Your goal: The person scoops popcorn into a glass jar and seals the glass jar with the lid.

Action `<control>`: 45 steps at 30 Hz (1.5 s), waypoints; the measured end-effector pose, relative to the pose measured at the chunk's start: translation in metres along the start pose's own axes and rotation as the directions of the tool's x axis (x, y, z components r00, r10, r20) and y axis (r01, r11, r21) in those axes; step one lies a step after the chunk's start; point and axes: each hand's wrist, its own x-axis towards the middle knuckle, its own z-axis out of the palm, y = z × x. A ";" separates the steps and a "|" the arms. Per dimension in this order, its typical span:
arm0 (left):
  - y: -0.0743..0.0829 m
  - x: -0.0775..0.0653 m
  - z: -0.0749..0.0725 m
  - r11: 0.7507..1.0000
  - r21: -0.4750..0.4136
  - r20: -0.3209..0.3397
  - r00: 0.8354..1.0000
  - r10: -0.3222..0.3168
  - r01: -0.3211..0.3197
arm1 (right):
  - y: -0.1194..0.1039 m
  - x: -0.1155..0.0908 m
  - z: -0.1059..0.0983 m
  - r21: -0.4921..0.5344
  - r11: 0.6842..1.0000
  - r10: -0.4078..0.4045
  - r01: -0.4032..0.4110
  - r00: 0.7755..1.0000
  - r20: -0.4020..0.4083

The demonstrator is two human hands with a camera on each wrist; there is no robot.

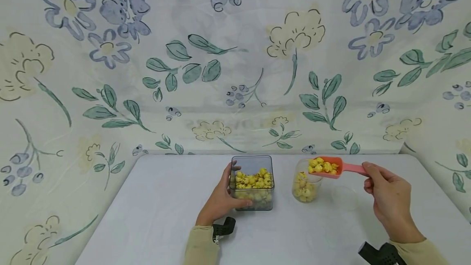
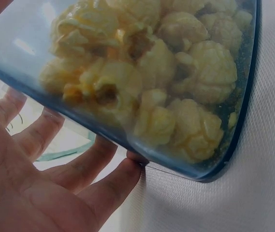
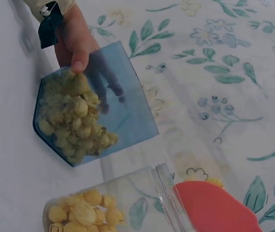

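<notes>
A clear, bluish square container (image 1: 254,203), partly filled with yellow popcorn, stands on the table. My left hand (image 1: 222,199) grips it from the left, thumb across the front and fingers round the far side. In the left wrist view, popcorn (image 2: 151,87) shows through its wall. My right hand (image 1: 391,195) pinches the handle of a red scoop (image 1: 336,171). Popcorn fills the scoop, which is held level with its front over the mouth of a clear round jar (image 1: 305,189). More popcorn sits inside the jar. The scoop's red underside (image 3: 214,205) overlaps the jar's rim in the right wrist view.
A clear round disc (image 1: 345,198) lies on the white table (image 1: 158,216) just right of the jar. Behind the table hangs a flower-patterned cloth (image 1: 235,72), which also runs along both sides. Dark camera mounts (image 1: 224,227) are worn on both wrists.
</notes>
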 end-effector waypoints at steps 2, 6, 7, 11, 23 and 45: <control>0.000 0.000 0.000 1.000 0.005 -0.001 1.000 0.001 -0.001 | -0.002 0.000 -0.001 -0.016 1.000 -0.011 0.011 1.000 -0.002; 0.000 0.000 0.000 1.000 0.008 -0.002 1.000 0.001 -0.001 | -0.004 0.000 -0.002 -0.045 0.999 -0.028 0.028 1.000 0.000; 0.000 0.000 0.000 1.000 0.008 -0.002 1.000 0.001 -0.001 | -0.005 0.000 -0.002 -0.056 0.998 -0.036 0.036 0.999 0.000; 0.000 0.000 0.000 1.000 0.013 -0.003 1.000 0.001 -0.001 | -0.007 -0.001 -0.002 -0.091 0.994 -0.061 0.061 0.998 0.001; 0.000 0.000 0.000 1.000 0.019 -0.007 1.000 0.007 -0.007 | -0.016 -0.004 0.001 -0.271 0.952 -0.153 0.144 0.988 -0.010; 0.001 0.000 -0.001 1.000 -0.001 0.009 1.000 -0.006 0.006 | -0.022 -0.011 0.008 -0.358 0.899 -0.273 0.251 0.962 -0.011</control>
